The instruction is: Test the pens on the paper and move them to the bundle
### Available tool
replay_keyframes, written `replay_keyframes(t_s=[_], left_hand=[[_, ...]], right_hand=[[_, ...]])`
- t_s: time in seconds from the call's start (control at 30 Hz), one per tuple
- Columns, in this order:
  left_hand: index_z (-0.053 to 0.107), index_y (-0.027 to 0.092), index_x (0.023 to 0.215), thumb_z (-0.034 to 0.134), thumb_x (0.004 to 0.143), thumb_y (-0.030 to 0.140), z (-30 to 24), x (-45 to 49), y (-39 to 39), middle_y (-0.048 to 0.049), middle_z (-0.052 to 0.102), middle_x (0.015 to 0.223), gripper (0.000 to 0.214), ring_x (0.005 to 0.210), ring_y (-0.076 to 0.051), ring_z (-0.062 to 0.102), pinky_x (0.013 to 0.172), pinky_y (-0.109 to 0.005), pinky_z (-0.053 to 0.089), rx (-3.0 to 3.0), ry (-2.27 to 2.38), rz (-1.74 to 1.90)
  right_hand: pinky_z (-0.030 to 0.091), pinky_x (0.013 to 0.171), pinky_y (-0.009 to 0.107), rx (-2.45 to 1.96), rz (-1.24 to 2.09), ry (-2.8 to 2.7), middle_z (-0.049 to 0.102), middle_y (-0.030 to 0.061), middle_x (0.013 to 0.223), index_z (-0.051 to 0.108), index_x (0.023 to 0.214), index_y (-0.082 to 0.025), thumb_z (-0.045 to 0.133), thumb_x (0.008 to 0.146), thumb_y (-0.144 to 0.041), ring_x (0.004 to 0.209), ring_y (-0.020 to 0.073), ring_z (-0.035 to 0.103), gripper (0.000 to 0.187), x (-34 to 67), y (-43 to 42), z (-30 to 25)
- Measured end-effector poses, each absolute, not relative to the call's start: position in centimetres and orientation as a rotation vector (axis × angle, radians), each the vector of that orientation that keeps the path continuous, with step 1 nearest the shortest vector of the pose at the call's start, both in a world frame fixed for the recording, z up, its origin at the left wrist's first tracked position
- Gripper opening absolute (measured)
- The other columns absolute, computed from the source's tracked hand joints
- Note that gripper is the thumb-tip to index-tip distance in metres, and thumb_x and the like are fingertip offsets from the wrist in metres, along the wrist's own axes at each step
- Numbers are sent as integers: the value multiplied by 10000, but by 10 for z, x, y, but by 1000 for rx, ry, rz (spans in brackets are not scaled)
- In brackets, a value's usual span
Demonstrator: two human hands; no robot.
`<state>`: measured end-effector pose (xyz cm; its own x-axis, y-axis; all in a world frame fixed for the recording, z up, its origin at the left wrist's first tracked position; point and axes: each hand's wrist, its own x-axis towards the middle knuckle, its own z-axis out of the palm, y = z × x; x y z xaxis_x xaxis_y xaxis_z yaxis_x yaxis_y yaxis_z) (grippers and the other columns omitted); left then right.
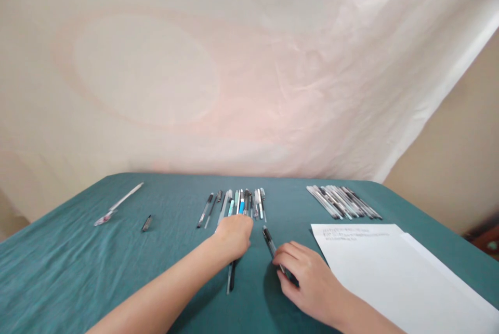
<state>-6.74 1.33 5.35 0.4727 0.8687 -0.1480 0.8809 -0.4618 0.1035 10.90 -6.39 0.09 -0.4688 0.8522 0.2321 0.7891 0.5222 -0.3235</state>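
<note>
My right hand [306,278] is closed around a black-capped clear pen [270,241], whose capped end points away from me. Farther left, my left hand [235,235] is curled at the near edge of a row of pens [224,205]; its fingertips are hidden. Two slim pens [231,278], one of them dark, stick out from under that hand toward me. I cannot tell whether they are gripped or lie on the cloth. A pen with a bright blue part [241,202] lies just beyond the left knuckles.
A neat group of pens [343,202] lies at the back right. White paper sheets [374,271], with handwriting on top, lie below it. On the left are a white pen-like stick [128,195] with crumpled clear wrap [104,218] and a small dark cap [146,223]. Green cloth [70,266] covers the table.
</note>
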Motion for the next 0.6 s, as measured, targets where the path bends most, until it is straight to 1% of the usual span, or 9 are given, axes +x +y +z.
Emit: replay_keyframes(t_s=[0.07, 0.13, 0.27, 0.47, 0.6], left_hand=[[630, 130, 835, 588, 669, 157, 52, -68, 15, -148, 658, 924, 173, 883, -317, 613, 738, -381, 463, 2550, 1534, -109], [629, 125, 853, 594, 676, 183, 50, -68, 17, -151, 657, 925, 189, 882, -322, 613, 734, -386, 466, 2548, 1539, -112], [646, 108, 820, 581, 702, 199, 48, -67, 17, -168, 659, 921, 162, 889, -336, 612, 746, -399, 463, 2548, 1533, -128], [666, 101, 814, 531, 714, 133, 50, -64, 11, -183, 665, 901, 171, 879, -331, 619, 735, -392, 466, 2571, 1516, -146], [671, 121, 836, 484, 676, 33, 51, -62, 7, -173, 668, 893, 262, 870, -300, 628, 714, -360, 475, 2601, 1481, -175]], right_hand=[[401, 718, 284, -1454, 282, -2304, 549, 31, 911, 539, 914, -199, 492, 791, -191, 809, 171, 516, 132, 106, -61, -3], [409, 681, 275, -1548, 323, -2225, 531, 38, 945, 515, 938, -197, 508, 789, -234, 787, 171, 529, 154, 104, -59, -6], [401, 674, 264, -1638, 397, -2155, 529, 30, 919, 489, 947, -205, 485, 791, -215, 773, 168, 548, 157, 105, -55, -12], [369, 634, 241, -1719, 445, -2104, 549, 17, 865, 490, 937, -213, 474, 753, -162, 705, 149, 549, 191, 117, -51, -13], [334, 601, 235, -1806, 433, -2107, 573, 17, 778, 511, 902, -199, 478, 698, -119, 688, 153, 552, 222, 126, -47, -12]])
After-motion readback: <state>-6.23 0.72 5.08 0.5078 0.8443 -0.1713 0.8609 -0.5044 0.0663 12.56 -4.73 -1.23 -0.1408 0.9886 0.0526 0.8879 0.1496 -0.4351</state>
